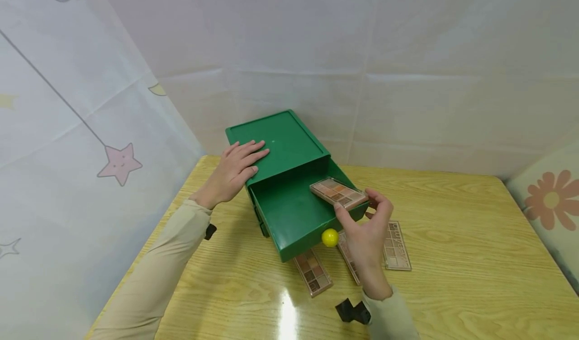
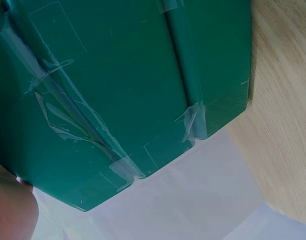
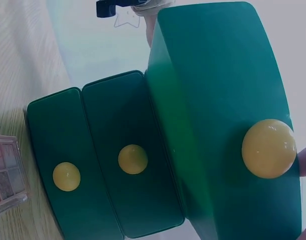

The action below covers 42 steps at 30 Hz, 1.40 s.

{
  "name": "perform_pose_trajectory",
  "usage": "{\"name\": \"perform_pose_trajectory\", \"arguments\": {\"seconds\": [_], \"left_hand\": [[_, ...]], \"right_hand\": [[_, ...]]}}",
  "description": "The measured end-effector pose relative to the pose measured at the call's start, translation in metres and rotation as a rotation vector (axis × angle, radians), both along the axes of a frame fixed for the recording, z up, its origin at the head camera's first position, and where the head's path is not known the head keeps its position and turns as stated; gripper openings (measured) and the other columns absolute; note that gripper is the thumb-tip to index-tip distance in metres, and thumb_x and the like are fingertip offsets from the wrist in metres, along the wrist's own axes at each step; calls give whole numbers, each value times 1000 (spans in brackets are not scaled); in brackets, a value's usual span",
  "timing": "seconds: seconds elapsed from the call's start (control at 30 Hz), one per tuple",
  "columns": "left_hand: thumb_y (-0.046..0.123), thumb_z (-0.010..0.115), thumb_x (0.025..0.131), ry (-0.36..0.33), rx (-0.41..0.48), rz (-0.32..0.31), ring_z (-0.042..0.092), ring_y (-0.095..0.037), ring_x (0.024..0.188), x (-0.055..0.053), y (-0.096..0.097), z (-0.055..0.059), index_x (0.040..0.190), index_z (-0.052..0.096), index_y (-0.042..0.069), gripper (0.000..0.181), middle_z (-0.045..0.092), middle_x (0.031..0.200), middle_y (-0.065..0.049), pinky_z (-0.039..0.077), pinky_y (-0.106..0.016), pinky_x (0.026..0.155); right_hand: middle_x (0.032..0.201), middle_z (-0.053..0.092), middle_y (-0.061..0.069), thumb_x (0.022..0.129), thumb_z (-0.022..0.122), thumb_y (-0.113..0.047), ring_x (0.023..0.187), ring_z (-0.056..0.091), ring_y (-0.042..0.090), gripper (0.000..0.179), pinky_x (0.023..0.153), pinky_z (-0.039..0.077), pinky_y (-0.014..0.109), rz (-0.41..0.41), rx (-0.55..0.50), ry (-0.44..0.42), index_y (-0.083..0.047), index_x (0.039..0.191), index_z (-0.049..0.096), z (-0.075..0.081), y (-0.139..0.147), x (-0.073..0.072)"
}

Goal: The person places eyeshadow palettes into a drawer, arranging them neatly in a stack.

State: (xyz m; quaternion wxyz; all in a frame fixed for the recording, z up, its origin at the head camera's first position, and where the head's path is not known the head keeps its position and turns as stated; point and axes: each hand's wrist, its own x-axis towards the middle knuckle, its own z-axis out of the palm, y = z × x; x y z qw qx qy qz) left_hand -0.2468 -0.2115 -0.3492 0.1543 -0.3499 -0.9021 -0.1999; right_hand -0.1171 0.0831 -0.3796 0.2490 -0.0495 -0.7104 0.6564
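Note:
A green drawer cabinet (image 1: 280, 141) stands on the table with its top drawer (image 1: 289, 214) pulled out. My left hand (image 1: 235, 172) rests on the cabinet's top with fingers spread. In my right hand (image 1: 368, 229), an eyeshadow palette (image 1: 339, 193) is pinched between thumb and fingers, tilted over the drawer's right front corner. A yellow ball knob (image 1: 330, 237) sits on the drawer's front, close to my right thumb. The right wrist view shows two lower drawers, pushed in, with yellow knobs (image 3: 133, 159). Clear tape (image 2: 193, 120) runs along the cabinet side in the left wrist view.
Below the drawer lie more palettes: one (image 1: 313, 273) under its front edge, another (image 1: 349, 257) partly behind my right hand, and a third (image 1: 398, 247) to the right. The wooden table (image 1: 470, 239) meets a pale cloth backdrop (image 1: 407, 79) behind the cabinet.

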Motion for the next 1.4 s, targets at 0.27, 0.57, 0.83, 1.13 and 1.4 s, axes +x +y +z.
{"name": "perform_pose_trajectory", "arguments": {"seconds": [0.27,0.57,0.83,1.13,1.4], "left_hand": [[23,38,103,1,-2,2,29,-33,145,-2,0,-1,145,47,14,44,38,154,-10,8,-54,119],[22,37,103,6,3,2,28,-33,145,-3,0,-2,145,46,14,44,38,154,-10,8,-54,119],[21,36,103,8,11,-6,29,-34,145,-4,-1,-2,145,47,13,44,38,154,-11,8,-55,119],[18,39,102,2,20,-9,29,-35,145,-1,-1,0,144,48,11,44,39,153,-12,8,-55,118],[19,39,102,8,22,-10,30,-35,144,-1,-1,1,144,48,11,44,39,153,-12,8,-55,118]], "right_hand": [[131,39,14,82,76,-15,113,36,21,63,95,29,37,36,9,-26,-2,132,41,1,2,-3],[129,42,8,86,73,-19,115,37,19,57,95,28,35,-1,2,-32,-3,132,42,2,9,-3],[119,46,-4,92,66,-21,110,40,14,47,90,29,29,-70,-44,-22,-1,129,45,5,20,-4],[110,46,-12,91,67,-23,106,43,8,46,86,32,23,-163,-91,-68,-2,127,48,-2,39,-7],[108,46,-13,91,67,-23,105,44,9,42,82,34,18,-229,-121,-91,-4,125,49,-10,58,-7]]}}
